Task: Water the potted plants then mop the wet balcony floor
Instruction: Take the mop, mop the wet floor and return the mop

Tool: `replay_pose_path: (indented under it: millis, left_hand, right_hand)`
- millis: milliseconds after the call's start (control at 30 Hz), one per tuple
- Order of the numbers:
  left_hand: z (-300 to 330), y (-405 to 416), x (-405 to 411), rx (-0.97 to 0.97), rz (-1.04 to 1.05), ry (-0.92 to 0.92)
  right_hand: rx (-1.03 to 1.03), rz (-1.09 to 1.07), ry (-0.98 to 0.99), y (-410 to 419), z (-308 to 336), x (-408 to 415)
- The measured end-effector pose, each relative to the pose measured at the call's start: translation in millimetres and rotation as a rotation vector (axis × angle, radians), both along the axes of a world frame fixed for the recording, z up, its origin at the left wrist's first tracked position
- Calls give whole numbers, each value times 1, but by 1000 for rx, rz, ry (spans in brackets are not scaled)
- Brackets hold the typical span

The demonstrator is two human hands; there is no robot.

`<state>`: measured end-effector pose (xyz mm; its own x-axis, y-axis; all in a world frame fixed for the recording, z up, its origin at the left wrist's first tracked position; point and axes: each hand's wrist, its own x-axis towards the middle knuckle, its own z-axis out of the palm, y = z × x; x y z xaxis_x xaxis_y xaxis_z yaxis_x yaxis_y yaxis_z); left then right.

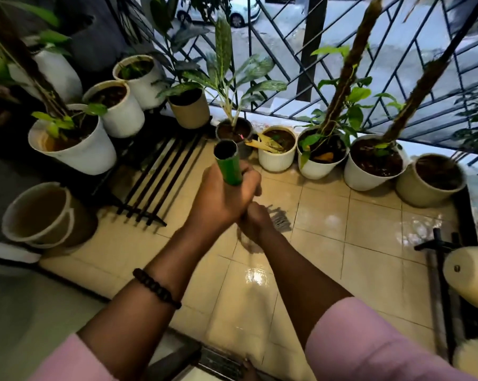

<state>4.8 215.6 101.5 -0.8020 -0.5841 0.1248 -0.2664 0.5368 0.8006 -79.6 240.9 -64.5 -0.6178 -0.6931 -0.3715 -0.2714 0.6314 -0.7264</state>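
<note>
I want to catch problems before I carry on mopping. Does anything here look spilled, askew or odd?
The tiled floor shines wet, with a bright glare patch near the middle. Yellowed dead leaves lie across the small ribbed white pot. Both hands grip the green mop handle. Nothing looks tipped over.

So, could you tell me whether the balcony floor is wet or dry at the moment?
Wet: the tiled floor is glossy and mirrors light between the arms and near the pots.

Bare wet floor (369,243) ahead, pots (276,154) along railing (328,86)
</note>
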Motion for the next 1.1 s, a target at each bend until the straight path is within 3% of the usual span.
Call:
replay_pose_path:
  millis: [167, 533, 700, 800, 900, 1100]
  left_hand:
    - [21, -20, -4, 184, 91, 72]
    - [10, -1, -25, 431, 276, 65]
    - [-19, 40, -31, 517, 279, 1]
    - [-41, 78, -39, 569, 270, -26]
    - [-51, 124, -55, 635, 211, 10]
    - [-29, 169, -89, 667, 76, 157]
  right_hand:
    - [-26, 71, -104, 4, 19, 10]
    - [108, 192, 60, 60, 12, 11]
    - [228, 244, 2, 122, -10, 8]
    - [315, 296, 96, 175, -24, -1]
    - [377, 313, 225, 227, -28, -21]
    - [407, 273, 272, 265, -2, -82]
